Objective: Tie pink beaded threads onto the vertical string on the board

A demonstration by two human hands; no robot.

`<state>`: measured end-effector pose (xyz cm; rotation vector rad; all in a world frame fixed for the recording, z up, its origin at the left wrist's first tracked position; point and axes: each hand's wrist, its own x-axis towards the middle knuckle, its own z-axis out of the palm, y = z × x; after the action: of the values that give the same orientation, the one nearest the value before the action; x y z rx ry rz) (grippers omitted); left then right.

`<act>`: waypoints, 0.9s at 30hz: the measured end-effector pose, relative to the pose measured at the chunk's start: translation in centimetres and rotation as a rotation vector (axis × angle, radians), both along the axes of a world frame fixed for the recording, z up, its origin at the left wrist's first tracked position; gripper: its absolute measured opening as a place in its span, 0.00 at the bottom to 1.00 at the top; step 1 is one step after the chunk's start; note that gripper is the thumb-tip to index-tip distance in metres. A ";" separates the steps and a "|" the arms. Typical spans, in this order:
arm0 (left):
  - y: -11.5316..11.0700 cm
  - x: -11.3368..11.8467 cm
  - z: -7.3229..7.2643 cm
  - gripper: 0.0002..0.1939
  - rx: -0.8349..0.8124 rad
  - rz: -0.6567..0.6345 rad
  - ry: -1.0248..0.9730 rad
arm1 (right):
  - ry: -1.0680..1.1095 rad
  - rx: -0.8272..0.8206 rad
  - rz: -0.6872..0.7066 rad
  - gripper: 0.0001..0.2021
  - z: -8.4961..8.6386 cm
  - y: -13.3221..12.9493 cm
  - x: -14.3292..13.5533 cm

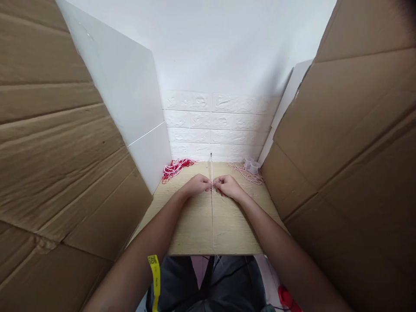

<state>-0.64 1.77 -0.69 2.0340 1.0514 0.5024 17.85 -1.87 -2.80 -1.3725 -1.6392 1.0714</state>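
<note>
With the board (pixel 191 229) as dial, we note red-and-white cords (pixel 177 169) at 10 o'clock, presumably set aside. Our left hand (pixel 198 185), at 11, has its fingers pinched closed on the strung cord (pixel 212 225). This spans 12 to 6, likely kept straight by the wall fixing (pixel 211 154). Our right hand (pixel 228 186), at 1, pinches it opposite, fingers closed, probably for steadiness; the exact strand we cannot tell. Pale pink cords (pixel 249 175) lie at 2.

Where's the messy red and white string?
In the head view, the red and white string lies heaped at the far left corner of the wooden tabletop, beyond the left hand, near the white brick wall.
</note>
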 end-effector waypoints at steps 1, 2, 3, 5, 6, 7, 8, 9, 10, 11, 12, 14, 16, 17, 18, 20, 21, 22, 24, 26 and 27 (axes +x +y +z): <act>0.0 0.0 0.0 0.14 -0.002 0.004 0.003 | 0.002 0.001 -0.003 0.07 0.0 0.0 0.0; 0.0 0.0 -0.1 0.14 -0.004 0.005 0.004 | 0.004 0.001 -0.005 0.07 0.0 0.0 0.0; 0.0 0.0 -0.1 0.13 -0.006 0.006 0.005 | 0.003 -0.001 -0.005 0.07 0.1 -0.1 0.0; -0.1 0.0 -0.1 0.14 -0.009 0.006 0.005 | -0.002 -0.008 -0.009 0.07 0.2 -0.2 -0.1; -0.1 0.1 -0.1 0.14 -0.008 0.007 0.006 | -0.007 -0.011 -0.011 0.07 0.3 -0.2 -0.1; -0.1 0.1 -0.1 0.14 -0.006 0.009 0.007 | -0.014 -0.011 -0.013 0.07 0.4 -0.2 -0.1; -0.1 0.1 -0.1 0.14 -0.002 0.010 0.008 | -0.021 -0.008 -0.016 0.07 0.4 -0.3 -0.1; -0.1 0.0 -0.1 0.13 0.002 0.010 0.009 | -0.031 -0.004 -0.020 0.07 0.4 -0.3 -0.2; -0.1 0.0 -0.1 0.13 0.007 0.010 0.011 | -0.042 0.002 -0.023 0.07 0.4 -0.3 -0.2; -0.1 0.0 -0.2 0.13 0.013 0.011 0.012 | -0.052 0.008 -0.025 0.06 0.4 -0.3 -0.2; -0.1 0.0 -0.2 0.14 0.018 0.011 0.014 | -0.061 0.016 -0.028 0.06 0.3 -0.2 -0.2; -0.1 0.0 -0.1 0.14 0.026 0.010 0.017 | -0.073 0.031 -0.034 0.06 0.2 -0.2 -0.2; -0.2 0.0 -0.1 0.14 0.025 0.009 0.015 | -0.076 0.044 -0.033 0.06 0.0 -0.1 -0.1; -0.3 0.1 0.0 0.14 0.020 0.010 0.012 | -0.074 0.048 -0.031 0.06 -0.1 0.0 -0.1; -0.3 0.1 0.1 0.14 0.014 0.010 0.007 | -0.071 0.049 -0.029 0.06 -0.1 0.0 -0.1; -0.5 0.1 0.3 0.13 0.000 0.013 -0.011 | -0.063 0.050 -0.025 0.06 -0.3 0.1 -0.1; -0.6 0.1 0.4 0.13 -0.004 0.016 -0.022 | -0.059 0.051 -0.024 0.06 -0.3 0.1 0.0; -0.7 0.1 0.5 0.14 -0.005 0.019 -0.032 | -0.055 0.050 -0.026 0.06 -0.3 0.2 0.0; -0.8 0.1 0.7 0.14 0.005 0.020 -0.049 | -0.046 0.044 -0.027 0.06 -0.4 0.2 0.0; -0.8 0.1 0.8 0.13 0.019 0.017 -0.054 | -0.037 0.028 -0.023 0.06 -0.3 0.2 0.1; -0.8 0.1 0.8 0.13 0.023 0.017 -0.054 | -0.033 0.019 -0.018 0.06 -0.3 0.1 0.1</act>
<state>-0.55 0.95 0.15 2.0221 1.0356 0.5779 17.94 -1.73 -3.06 -1.3972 -1.6539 1.0256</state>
